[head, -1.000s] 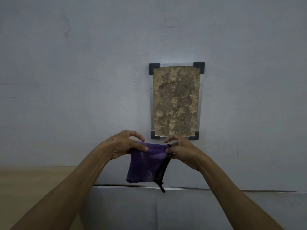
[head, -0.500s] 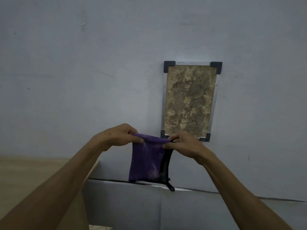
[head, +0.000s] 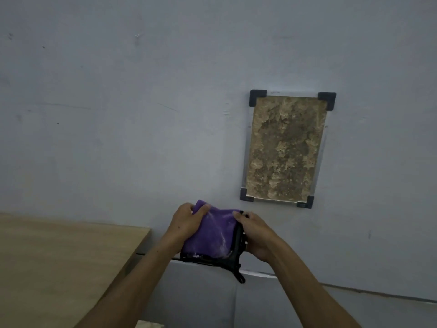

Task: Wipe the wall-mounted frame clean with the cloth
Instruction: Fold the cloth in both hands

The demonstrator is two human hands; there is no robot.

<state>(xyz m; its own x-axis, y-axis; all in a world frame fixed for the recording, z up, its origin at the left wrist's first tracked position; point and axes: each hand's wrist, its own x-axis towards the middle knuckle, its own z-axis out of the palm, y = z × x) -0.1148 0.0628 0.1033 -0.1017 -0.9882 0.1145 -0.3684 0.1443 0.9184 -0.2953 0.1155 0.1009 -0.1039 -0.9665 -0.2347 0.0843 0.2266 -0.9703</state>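
Wiping not yet begun; cloth [head: 212, 233] held low, left of and below frame [head: 287, 150].

Left hand [head: 186, 223] grips the cloth's upper left corner, right hand [head: 254, 233] pinches its black-trimmed right edge. Frame hangs on the wall [head: 118, 114], untouched, its panel mottled brown. All the wiping appears left to do.

Both hands have drawn together below the frame [head: 287, 149], bunching the once-stretched purple cloth [head: 210, 233] between them.
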